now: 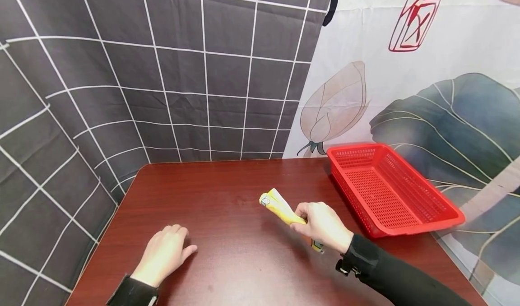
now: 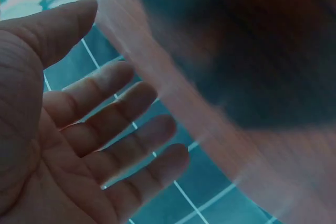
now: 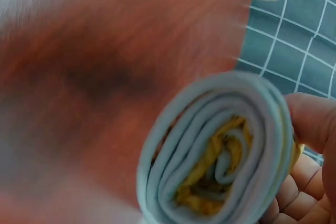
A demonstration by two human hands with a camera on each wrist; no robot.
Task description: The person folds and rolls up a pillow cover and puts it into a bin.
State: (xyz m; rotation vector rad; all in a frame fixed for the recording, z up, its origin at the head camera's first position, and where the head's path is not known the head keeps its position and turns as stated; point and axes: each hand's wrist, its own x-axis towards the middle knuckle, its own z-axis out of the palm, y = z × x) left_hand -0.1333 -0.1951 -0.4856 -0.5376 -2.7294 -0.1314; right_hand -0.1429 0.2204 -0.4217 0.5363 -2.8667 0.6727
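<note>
A rolled-up yellow cloth (image 1: 280, 208) with a printed pattern is gripped near its middle by my right hand (image 1: 322, 224), thumb on one side and fingers on the other. It is held over the right part of the table, tilted. Seen end-on in the right wrist view, the cloth roll (image 3: 215, 153) shows thick whitish layers with yellow folds inside. My left hand (image 1: 164, 254) is at the table's left side, holding nothing. Its palm (image 2: 58, 166) faces the camera in the left wrist view, fingers loosely bent and spread a little.
A red plastic basket (image 1: 382, 197) with slotted walls stands at the table's right edge, beyond my right hand. The dark red wooden table (image 1: 227, 234) backs onto a grey gridded curtain (image 1: 183, 71) and a white floral cloth (image 1: 345, 39).
</note>
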